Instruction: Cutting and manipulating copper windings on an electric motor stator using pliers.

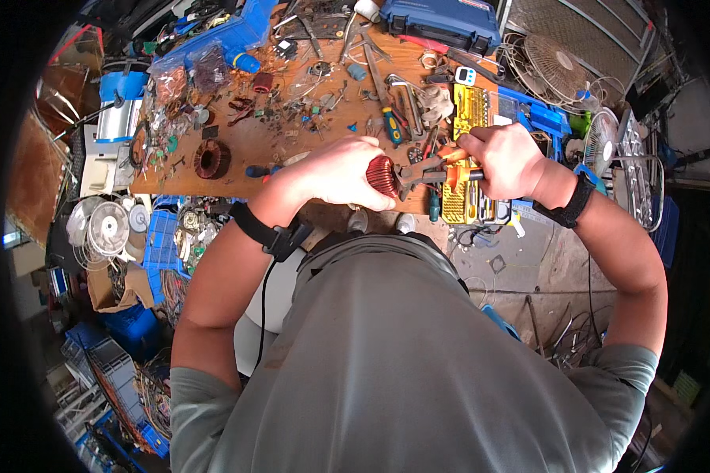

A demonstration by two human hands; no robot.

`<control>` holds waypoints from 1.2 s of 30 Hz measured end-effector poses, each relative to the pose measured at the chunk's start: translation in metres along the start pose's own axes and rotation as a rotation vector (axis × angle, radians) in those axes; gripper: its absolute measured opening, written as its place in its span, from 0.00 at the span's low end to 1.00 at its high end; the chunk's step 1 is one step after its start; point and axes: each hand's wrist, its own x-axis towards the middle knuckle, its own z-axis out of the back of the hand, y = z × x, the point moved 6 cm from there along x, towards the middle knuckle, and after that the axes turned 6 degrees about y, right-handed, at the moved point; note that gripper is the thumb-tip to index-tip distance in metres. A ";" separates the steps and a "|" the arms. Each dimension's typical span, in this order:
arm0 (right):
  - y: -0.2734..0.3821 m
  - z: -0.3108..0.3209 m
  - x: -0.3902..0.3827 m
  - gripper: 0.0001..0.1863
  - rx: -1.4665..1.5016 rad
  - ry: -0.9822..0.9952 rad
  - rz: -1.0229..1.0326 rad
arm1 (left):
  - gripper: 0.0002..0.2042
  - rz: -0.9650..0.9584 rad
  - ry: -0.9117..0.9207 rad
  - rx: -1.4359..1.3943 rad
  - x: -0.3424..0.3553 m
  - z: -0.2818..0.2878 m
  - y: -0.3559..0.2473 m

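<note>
"Step?"
"Prob. working my copper coil [382,176] w/ pliers [424,169]: L hand [343,173] clamped round coil nr edge of desk [173,177], R hand [513,162] gripping pliers."
"Next?"
"Steady coil, firm squeeze, IMO."

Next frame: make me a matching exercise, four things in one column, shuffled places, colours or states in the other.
1. Left hand
2. Pliers
3. Dark blue toolbox
4. Bit set

A. At the far side of the table
B. Mostly yellow
C. Holding a copper-coloured coil
D. Gripped by the right hand

Pairs: 1-C, 2-D, 3-A, 4-B
</note>
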 end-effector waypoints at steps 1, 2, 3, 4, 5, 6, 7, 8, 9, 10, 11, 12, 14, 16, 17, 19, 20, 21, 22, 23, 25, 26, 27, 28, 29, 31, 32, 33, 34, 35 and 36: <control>-0.002 0.000 0.001 0.26 -0.004 0.004 -0.007 | 0.27 -0.017 -0.051 -0.008 0.000 0.001 -0.001; -0.004 -0.001 0.001 0.25 -0.008 0.007 -0.014 | 0.27 -0.034 -0.103 -0.015 -0.001 0.001 -0.002; -0.007 -0.003 0.006 0.25 -0.013 0.001 -0.006 | 0.27 -0.027 -0.111 -0.013 0.001 0.002 0.000; -0.010 -0.006 0.011 0.25 -0.026 -0.017 0.002 | 0.28 0.020 -0.128 0.048 0.003 0.002 0.003; -0.012 -0.007 0.014 0.24 -0.038 -0.035 0.009 | 0.30 0.066 -0.144 0.109 0.005 0.003 0.006; -0.015 -0.008 0.019 0.24 -0.034 -0.037 -0.003 | 0.30 0.072 -0.152 0.111 0.008 0.003 0.011; -0.017 -0.010 0.023 0.24 -0.038 -0.043 0.003 | 0.31 0.079 -0.206 0.146 0.012 0.004 0.015; -0.020 -0.014 0.028 0.23 -0.058 -0.044 -0.012 | 0.32 0.086 -0.260 0.182 0.015 0.005 0.020; -0.022 -0.016 0.030 0.23 -0.077 -0.042 -0.027 | 0.32 0.089 -0.263 0.182 0.017 0.001 0.023; -0.022 -0.017 0.032 0.23 -0.081 -0.024 -0.036 | 0.32 0.112 -0.312 0.190 0.017 0.001 0.026; -0.022 -0.019 0.033 0.23 -0.082 -0.025 -0.032 | 0.33 0.136 -0.360 0.197 0.017 0.000 0.030; -0.020 -0.021 0.034 0.24 -0.060 -0.045 -0.020 | 0.33 0.143 -0.363 0.194 0.017 -0.004 0.033; -0.019 -0.024 0.035 0.25 -0.032 -0.057 -0.005 | 0.31 0.095 -0.396 0.182 0.018 -0.009 0.034; -0.023 -0.027 0.036 0.26 -0.027 -0.061 0.034 | 0.31 0.097 -0.343 0.167 0.017 -0.008 0.026; -0.026 -0.031 0.036 0.27 -0.021 -0.067 0.064 | 0.31 0.092 -0.289 0.156 0.017 -0.007 0.022; -0.038 -0.044 0.039 0.28 -0.013 -0.137 0.142 | 0.29 0.046 -0.252 0.106 0.018 -0.005 0.015; -0.039 -0.044 0.037 0.29 -0.003 -0.213 0.193 | 0.27 -0.004 -0.216 0.057 0.018 -0.005 0.011; -0.039 -0.042 0.036 0.30 0.006 -0.290 0.248 | 0.27 0.004 -0.222 0.053 0.017 -0.003 0.010; -0.038 -0.041 0.032 0.30 0.034 -0.381 0.280 | 0.24 -0.046 -0.188 -0.067 0.016 -0.003 0.006; -0.040 -0.043 0.029 0.30 0.032 -0.381 0.290 | 0.22 -0.098 -0.154 -0.187 0.016 -0.003 0.002; -0.038 -0.038 0.023 0.29 0.104 -0.448 0.322 | 0.22 -0.116 -0.146 -0.270 0.013 -0.002 -0.004; -0.037 -0.036 0.018 0.29 0.114 -0.482 0.330 | 0.21 -0.141 -0.131 -0.348 0.012 -0.003 -0.008; -0.036 -0.036 0.016 0.29 0.112 -0.482 0.334 | 0.21 -0.139 -0.135 -0.350 0.011 -0.003 -0.009; -0.037 -0.037 0.015 0.30 0.137 -0.482 0.323 | 0.22 -0.178 -0.158 -0.288 0.011 0.000 -0.012; -0.038 -0.037 0.013 0.30 0.162 -0.483 0.312 | 0.22 -0.217 -0.180 -0.225 0.010 0.001 -0.016; -0.034 -0.039 0.010 0.30 0.184 -0.526 0.331 | 0.22 -0.234 -0.208 -0.238 0.010 0.001 -0.017; -0.033 -0.039 0.008 0.30 0.205 -0.536 0.318 | 0.23 -0.256 -0.232 -0.252 0.009 0.002 -0.018; -0.033 -0.039 0.006 0.30 0.226 -0.545 0.302 | 0.23 -0.257 -0.233 -0.251 0.008 0.002 -0.020; -0.032 -0.039 0.004 0.30 0.262 -0.556 0.328 | 0.23 -0.268 -0.234 -0.269 0.006 0.003 -0.023; -0.032 -0.041 0.003 0.30 0.261 -0.556 0.327 | 0.23 -0.281 -0.234 -0.286 0.005 0.003 -0.025; -0.034 -0.046 0.002 0.31 0.295 -0.541 0.309 | 0.23 -0.281 -0.233 -0.285 0.004 0.002 -0.026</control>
